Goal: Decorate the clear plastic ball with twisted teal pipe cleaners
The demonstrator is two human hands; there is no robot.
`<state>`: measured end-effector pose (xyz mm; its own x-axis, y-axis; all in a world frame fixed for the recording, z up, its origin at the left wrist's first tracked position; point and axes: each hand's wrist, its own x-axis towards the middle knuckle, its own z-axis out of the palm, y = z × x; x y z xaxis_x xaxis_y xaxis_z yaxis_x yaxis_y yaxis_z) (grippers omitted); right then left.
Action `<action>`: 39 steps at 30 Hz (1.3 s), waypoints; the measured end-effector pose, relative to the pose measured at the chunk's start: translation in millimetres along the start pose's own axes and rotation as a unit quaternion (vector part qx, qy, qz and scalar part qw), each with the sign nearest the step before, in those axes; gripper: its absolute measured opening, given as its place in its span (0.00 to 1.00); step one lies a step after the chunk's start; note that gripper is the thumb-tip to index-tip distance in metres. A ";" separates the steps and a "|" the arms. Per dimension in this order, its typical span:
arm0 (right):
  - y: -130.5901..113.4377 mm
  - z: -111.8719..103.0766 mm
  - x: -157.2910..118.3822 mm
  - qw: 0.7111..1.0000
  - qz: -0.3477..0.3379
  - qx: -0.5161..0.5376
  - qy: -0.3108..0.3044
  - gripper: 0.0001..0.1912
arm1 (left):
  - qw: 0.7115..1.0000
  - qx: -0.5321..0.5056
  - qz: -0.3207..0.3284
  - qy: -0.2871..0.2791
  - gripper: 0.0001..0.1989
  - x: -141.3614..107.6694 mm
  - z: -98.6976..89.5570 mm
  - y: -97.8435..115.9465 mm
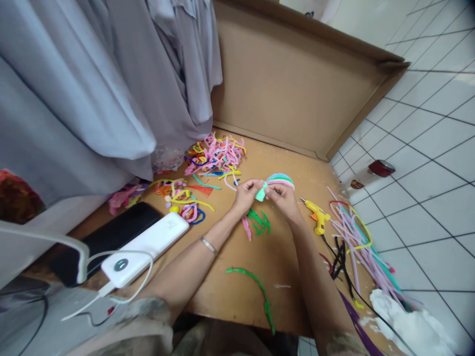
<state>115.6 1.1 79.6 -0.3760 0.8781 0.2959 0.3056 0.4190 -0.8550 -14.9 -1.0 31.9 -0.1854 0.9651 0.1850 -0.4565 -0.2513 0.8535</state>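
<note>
Over the middle of the table, my left hand (246, 198) pinches a small mint-green fuzzy piece (261, 192) that looks like a bent pipe cleaner. My right hand (284, 200) is closed at the other side of it, with fingertips against the end of a rainbow-like arc (281, 178) of blue, green and pink strips. Whether the arc and the mint piece are joined is hidden by my fingers. Just below my hands lie twisted green pipe cleaners (261, 222) and a pink piece (247, 229). A curved green strip (260, 287) lies nearer my body.
A yellow glue gun (316, 216) lies right of my right hand, beside long lilac pipe cleaners (351, 240) and white stuffing (410, 321). At left are a white power bank (146, 249) and a black phone (133, 225). A colourful pile (218, 154) sits near the cardboard wall (282, 79).
</note>
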 end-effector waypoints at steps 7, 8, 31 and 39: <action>-3.3 15.1 -4.0 0.996 -0.035 -0.038 0.078 0.10 | 1.000 -0.021 -0.006 -0.005 0.28 0.1 2.7 2.0; -2.9 17.0 -4.2 0.995 -0.036 -0.037 0.083 0.10 | 1.000 -0.027 -0.013 -0.005 0.29 0.1 3.4 1.3; 2.2 6.4 -2.1 0.997 -0.029 -0.048 0.054 0.16 | 0.998 -0.046 0.016 0.032 0.22 6.5 -7.1 -0.1; 0.8 9.3 -2.9 0.995 -0.026 -0.072 0.061 0.14 | 0.998 -0.036 0.011 0.044 0.25 5.5 -4.4 3.0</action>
<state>108.9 -3.2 74.1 -0.2886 0.8718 0.3958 0.4142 0.4864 -0.7693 -21.1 3.3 33.3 -0.2699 0.9499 0.1578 -0.5124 -0.2804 0.8117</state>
